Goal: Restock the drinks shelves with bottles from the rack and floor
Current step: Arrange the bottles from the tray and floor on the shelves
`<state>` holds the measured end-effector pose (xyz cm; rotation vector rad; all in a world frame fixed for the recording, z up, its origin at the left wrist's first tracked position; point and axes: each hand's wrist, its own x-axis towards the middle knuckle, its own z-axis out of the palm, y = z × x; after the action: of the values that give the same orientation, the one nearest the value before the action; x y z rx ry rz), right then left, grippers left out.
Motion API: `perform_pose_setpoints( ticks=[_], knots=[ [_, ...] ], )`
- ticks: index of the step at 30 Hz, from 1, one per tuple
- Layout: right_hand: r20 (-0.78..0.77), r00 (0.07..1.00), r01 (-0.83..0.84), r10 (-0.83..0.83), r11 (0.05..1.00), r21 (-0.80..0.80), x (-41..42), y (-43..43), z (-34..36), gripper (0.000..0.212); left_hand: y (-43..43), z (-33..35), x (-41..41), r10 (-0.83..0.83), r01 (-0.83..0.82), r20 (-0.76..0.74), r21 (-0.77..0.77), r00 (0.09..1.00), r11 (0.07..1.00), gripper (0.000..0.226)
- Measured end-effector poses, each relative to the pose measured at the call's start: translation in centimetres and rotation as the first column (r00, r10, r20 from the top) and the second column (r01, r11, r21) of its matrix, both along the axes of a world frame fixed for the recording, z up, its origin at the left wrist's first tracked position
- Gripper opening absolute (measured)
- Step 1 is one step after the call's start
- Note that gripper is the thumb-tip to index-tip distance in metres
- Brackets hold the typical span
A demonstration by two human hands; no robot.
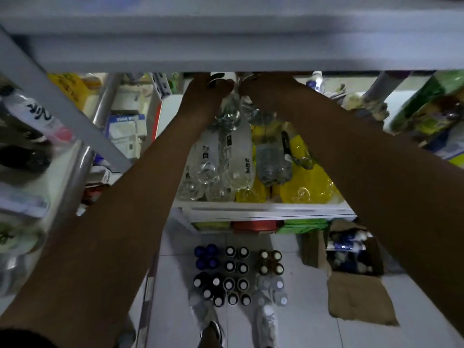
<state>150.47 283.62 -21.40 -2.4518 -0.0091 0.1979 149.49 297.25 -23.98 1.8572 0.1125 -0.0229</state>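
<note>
**Under a grey shelf edge, two hands meet at a clear bottle**

At the bottom of the view, a person's pale shoes (267, 322) stand on a tiled floor (301, 327). Just ahead of the toes, upright floor bottles (236, 275) stand in tight rows, seen from above: blue caps to the left, white caps in the middle, brown and clear ones to the right. An open cardboard box (356, 297) holding more bottles sits to their right.

Beyond them, a white lower shelf (263, 210) carries clear bottles with white labels (236, 159) on the left and yellow bottles (308, 187) on the right.

Both bare arms reach up and forward over this shelf. The left hand (206, 94) curls its thumb and fingers round a clear bottle (232, 104) held close under the grey upper shelf (226, 54). The right hand (268, 94) is against the same bottle; its fingers are hidden by the shelf edge, so its grip cannot be told.
</note>
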Motion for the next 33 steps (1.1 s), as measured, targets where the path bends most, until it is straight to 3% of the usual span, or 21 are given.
perform_pose_setpoints(
  ticks=[1,3,7,10,17,23,25,29,33],
  knots=[
    [0.009,0.998,0.062,-0.063,0.995,0.074,-0.7,-0.1,-0.1,0.024,0.0,-0.1,-0.4,0.004,-0.004,-0.006,0.011,1.000,1.000,0.035],
    [0.056,0.993,0.104,-0.108,0.992,0.067,-2.3,-0.3,-0.2,0.020,-0.1,-0.1,-1.8,-0.017,0.015,0.011,0.100,1.000,0.995,0.045],
    [0.079,0.980,0.161,-0.183,0.961,0.227,-6.0,-0.1,-1.0,0.049,-0.5,0.3,-5.1,-0.018,0.005,0.062,0.190,0.998,0.982,0.051],
    [0.089,0.967,0.208,-0.240,0.940,0.271,-8.4,-0.1,-1.3,0.055,-0.5,0.5,-6.7,-0.012,0.002,0.061,0.172,0.998,0.985,0.044],
    [0.097,0.970,0.168,-0.221,0.907,0.386,-11.2,-0.9,-2.2,0.059,-0.2,0.4,-8.6,0.014,-0.014,0.003,0.113,1.000,0.993,0.055],
    [0.081,0.960,0.214,-0.268,0.889,0.405,-12.4,-1.9,-2.5,0.060,0.4,0.3,-10.4,0.137,-0.131,-0.009,0.251,0.990,0.959,0.064],
    [0.028,0.949,0.274,-0.313,0.868,0.413,-12.4,-1.9,-1.9,0.063,0.4,0.5,-10.5,0.143,-0.121,-0.101,0.201,0.985,0.972,0.072],
    [-0.126,0.938,0.345,-0.322,0.851,0.396,-11.3,-1.0,-0.5,0.078,-0.7,1.6,-10.1,0.102,-0.124,-0.316,-0.048,0.943,0.991,0.077],
    [-0.132,0.933,0.361,-0.336,0.877,0.317,-11.9,0.4,-0.9,0.071,-0.7,1.1,-10.8,0.128,-0.157,-0.297,-0.076,0.946,0.985,0.070]
  ],
)
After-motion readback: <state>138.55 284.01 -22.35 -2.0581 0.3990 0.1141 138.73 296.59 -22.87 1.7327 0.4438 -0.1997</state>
